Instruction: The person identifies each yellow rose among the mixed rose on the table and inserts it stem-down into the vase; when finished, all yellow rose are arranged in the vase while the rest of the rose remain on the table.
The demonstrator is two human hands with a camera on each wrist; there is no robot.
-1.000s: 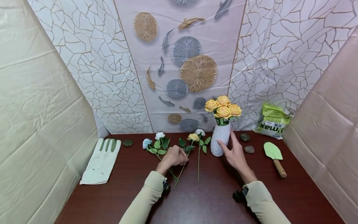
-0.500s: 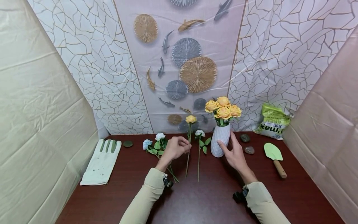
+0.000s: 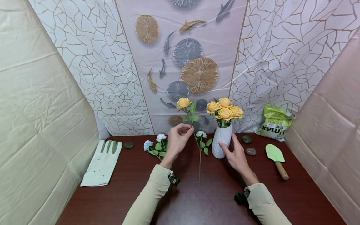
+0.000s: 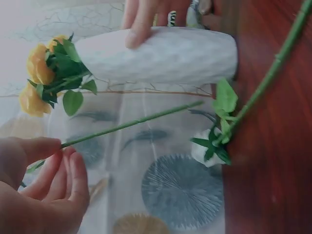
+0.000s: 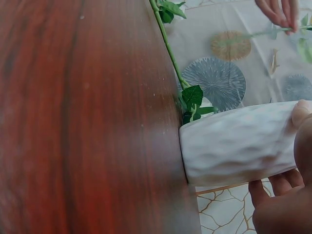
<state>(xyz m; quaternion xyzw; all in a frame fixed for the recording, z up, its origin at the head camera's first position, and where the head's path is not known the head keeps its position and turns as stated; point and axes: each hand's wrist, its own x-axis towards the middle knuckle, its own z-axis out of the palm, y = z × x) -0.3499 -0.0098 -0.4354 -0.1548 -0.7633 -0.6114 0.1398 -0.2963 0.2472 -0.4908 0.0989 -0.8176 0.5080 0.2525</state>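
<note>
My left hand (image 3: pixel 177 140) pinches the green stem of a yellow rose (image 3: pixel 184 103) between thumb and fingertips, holding it above the table left of the vase. In the left wrist view the stem (image 4: pixel 131 124) slants past the vase, its lower end free in the air. My right hand (image 3: pixel 237 156) grips the side of a white textured vase (image 3: pixel 221 142), which stands upright on the table. Several yellow roses (image 3: pixel 225 113) fill its mouth. Between the hands lies a white rose (image 3: pixel 201 134) with a long stem. A light blue rose (image 3: pixel 147 144) and another white rose (image 3: pixel 161 137) lie partly behind my left arm.
A white glove (image 3: pixel 101 162) lies at the left of the brown table (image 3: pixel 205 206), near a dark stone (image 3: pixel 128 144). Right of the vase are two stones (image 3: pixel 251 151), a green trowel (image 3: pixel 275 152) and a green bag (image 3: pixel 274 122). Fabric walls enclose three sides.
My left hand has lifted the yellow rose off the table and raised it; its bloom now stands well above the tabletop. My right hand and the vase have stayed in place.
</note>
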